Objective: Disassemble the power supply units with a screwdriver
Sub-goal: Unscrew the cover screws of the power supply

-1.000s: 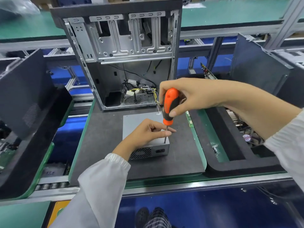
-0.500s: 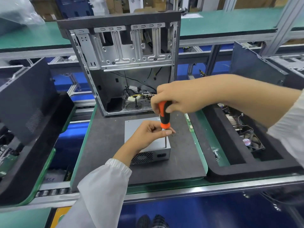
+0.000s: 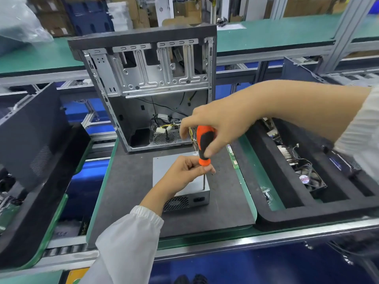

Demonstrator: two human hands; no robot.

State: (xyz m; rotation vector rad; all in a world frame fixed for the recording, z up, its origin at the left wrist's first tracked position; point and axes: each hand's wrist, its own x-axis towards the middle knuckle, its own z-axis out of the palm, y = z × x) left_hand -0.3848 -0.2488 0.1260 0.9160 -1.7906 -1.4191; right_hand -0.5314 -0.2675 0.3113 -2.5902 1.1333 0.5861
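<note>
My right hand (image 3: 220, 128) comes in from the right and curls around the orange-and-black handle of the screwdriver (image 3: 204, 146), thumb and fingers closed on it near the top. The screwdriver stands almost upright, its long axis running top to bottom, handle up and tip down; the thin metal shaft drops straight below my right hand and its tip meets the top face of the power supply unit (image 3: 180, 181) near that box's near right corner.

My left hand (image 3: 184, 171) lies just under my right one, resting on the unit's top, its fingers curled in and pinching the shaft right below the orange collar of the handle.

The grey unit lies flat on the dark mat (image 3: 127, 185) beneath both hands, its long axis running away from me, with the vent grille and socket face pointing toward me. Beyond my hands stands the open computer case (image 3: 147, 83), upright. Off to the right of my right forearm sits a black foam tray (image 3: 287, 203) with a fan (image 3: 311, 179) in it.
</note>
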